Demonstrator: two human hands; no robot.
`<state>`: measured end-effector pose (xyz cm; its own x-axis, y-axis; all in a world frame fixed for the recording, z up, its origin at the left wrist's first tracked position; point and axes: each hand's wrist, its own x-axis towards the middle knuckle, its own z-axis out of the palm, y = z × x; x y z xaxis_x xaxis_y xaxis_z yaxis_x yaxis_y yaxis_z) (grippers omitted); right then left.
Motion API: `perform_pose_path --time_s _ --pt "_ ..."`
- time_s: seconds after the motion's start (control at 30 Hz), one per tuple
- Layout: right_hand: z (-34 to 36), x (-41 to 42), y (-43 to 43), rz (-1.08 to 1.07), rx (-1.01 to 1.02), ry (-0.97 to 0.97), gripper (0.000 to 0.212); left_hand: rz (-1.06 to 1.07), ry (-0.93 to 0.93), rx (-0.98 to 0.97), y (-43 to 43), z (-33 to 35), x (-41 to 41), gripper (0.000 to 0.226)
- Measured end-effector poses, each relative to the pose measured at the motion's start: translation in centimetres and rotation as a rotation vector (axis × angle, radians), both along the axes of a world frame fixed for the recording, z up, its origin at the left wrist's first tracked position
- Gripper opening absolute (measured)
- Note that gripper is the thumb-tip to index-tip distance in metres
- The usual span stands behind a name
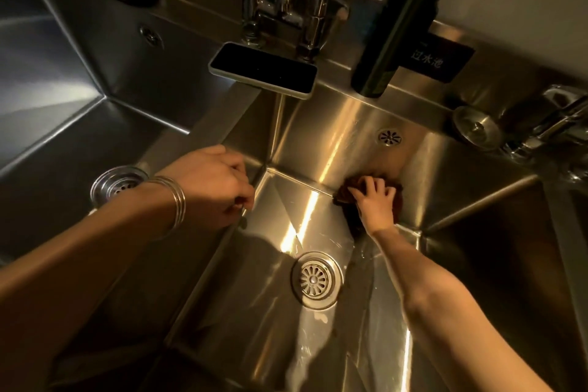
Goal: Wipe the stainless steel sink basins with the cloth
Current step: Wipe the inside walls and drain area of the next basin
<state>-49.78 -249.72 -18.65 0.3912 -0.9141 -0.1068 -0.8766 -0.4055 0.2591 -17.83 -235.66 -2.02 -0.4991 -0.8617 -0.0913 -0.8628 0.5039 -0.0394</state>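
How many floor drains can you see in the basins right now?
2: the left drain in the left basin, the middle drain in the middle basin. The dark right basin may hide a third.

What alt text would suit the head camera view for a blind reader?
A person's right hand presses a dark cloth into the far corner of the middle basin while the left hand grips the divider beside it. A phone lies by the taps.

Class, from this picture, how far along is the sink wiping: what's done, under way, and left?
Done, probably: wet streaks in the middle basin by its drain. In hand: the right hand presses the cloth into that basin's far corner while the left hand grips the divider. Left: left basin and right basin, no visible streaks.
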Motion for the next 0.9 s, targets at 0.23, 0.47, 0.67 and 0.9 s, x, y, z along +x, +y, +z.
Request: perform_pose_path --time_s 0.23,0.47,0.67,0.9 --pt "3.7 10.4 -2.3 0.402 -0.174 -0.112 0.054 0.014 0.011 0.033 0.1 0.3 0.0 0.031" --pt "3.6 5.8 -2.3 0.63 -0.127 0.359 0.01 0.078 0.155 0.03 0.3 0.4 0.2 0.021" --pt "3.8 -9.7 0.5 0.126 0.125 0.6 0.031 0.014 0.187 0.021 0.2 0.0 0.4 0.019" --pt "8.1 -1.5 5.4 0.311 0.069 0.231 0.036 0.051 0.175 0.002 2.7 3.0 -0.7 0.013"
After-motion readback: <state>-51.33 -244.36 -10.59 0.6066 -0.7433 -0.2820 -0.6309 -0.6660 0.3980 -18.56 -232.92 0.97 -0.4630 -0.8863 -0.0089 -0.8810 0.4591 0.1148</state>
